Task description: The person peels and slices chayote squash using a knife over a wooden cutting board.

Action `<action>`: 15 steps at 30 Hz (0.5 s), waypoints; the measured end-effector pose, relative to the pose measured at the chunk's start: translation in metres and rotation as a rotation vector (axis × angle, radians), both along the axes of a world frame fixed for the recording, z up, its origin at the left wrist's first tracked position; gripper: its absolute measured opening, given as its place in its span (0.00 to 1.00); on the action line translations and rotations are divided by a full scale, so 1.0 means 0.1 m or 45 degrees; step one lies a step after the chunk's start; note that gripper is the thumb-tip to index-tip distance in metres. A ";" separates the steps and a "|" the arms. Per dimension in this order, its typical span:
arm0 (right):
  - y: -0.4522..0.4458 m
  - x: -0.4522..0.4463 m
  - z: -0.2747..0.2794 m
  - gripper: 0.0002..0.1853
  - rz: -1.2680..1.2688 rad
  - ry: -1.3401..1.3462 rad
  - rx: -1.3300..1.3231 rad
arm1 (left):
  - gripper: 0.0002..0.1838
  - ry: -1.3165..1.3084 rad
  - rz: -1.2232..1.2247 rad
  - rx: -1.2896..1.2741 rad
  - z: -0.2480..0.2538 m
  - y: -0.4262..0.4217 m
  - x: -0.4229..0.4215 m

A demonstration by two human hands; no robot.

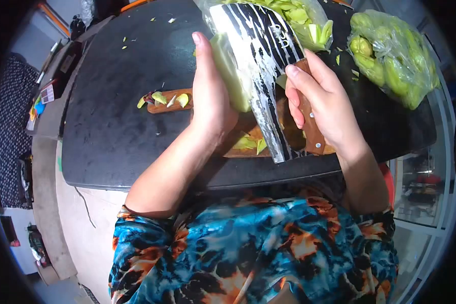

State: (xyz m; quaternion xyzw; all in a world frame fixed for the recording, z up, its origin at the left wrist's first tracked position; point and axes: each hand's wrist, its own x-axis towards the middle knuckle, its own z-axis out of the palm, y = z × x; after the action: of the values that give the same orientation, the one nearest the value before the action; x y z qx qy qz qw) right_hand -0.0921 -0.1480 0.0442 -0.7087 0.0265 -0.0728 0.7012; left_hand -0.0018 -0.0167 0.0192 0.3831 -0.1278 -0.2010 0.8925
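Observation:
My right hand (321, 93) is wrapped round the wooden handle of a wide cleaver (256, 55), whose blade is held tilted and has pale streaks on it. Against the blade's left side is a pale green vegetable piece (228, 71), with my left hand (210, 86) pressed along its outer side, thumb pointing up. Part of the piece is hidden by the blade and the hand. Beneath both hands lies a wooden cutting board (248, 126) with green slices on it. Its handle sticks out to the left and bears a few more scraps (159, 97).
The dark table (116, 137) has small green bits scattered over it. Behind the cleaver is a clear bag of cut green pieces (299, 15). A second clear bag (390, 61) holds several whole green vegetables at the right. The table's front edge runs close to my body.

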 end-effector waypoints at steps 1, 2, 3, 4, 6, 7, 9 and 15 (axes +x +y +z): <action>0.02 0.01 -0.02 0.09 -0.014 -0.017 0.019 | 0.37 -0.002 0.017 0.009 0.00 0.01 0.00; 0.06 0.03 -0.06 0.09 -0.030 -0.033 0.039 | 0.36 0.040 0.024 -0.020 0.00 0.01 0.00; 0.11 0.04 -0.08 0.09 -0.045 -0.049 0.061 | 0.36 0.080 0.031 -0.048 0.01 0.02 0.01; 0.15 0.05 -0.08 0.08 -0.056 -0.052 0.083 | 0.36 0.120 0.039 -0.076 0.01 0.02 0.01; 0.16 0.08 -0.11 0.08 -0.050 -0.073 0.057 | 0.36 0.134 0.057 -0.117 -0.01 0.03 0.02; 0.16 0.09 -0.11 0.08 -0.046 -0.069 0.068 | 0.36 0.124 0.067 -0.126 -0.03 0.02 0.03; 0.15 0.11 -0.13 0.08 -0.038 -0.053 0.091 | 0.36 0.130 0.103 -0.125 -0.04 0.01 0.03; 0.16 0.16 -0.28 0.09 -0.044 0.012 0.455 | 0.38 0.133 0.058 -0.044 -0.12 0.00 0.05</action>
State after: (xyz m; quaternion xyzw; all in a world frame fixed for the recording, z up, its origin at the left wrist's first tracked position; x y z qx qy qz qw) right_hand -0.0759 -0.1317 0.0161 -0.5726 0.0545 -0.0759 0.8145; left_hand 0.0031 -0.0172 0.0076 0.3593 -0.0756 -0.1983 0.9087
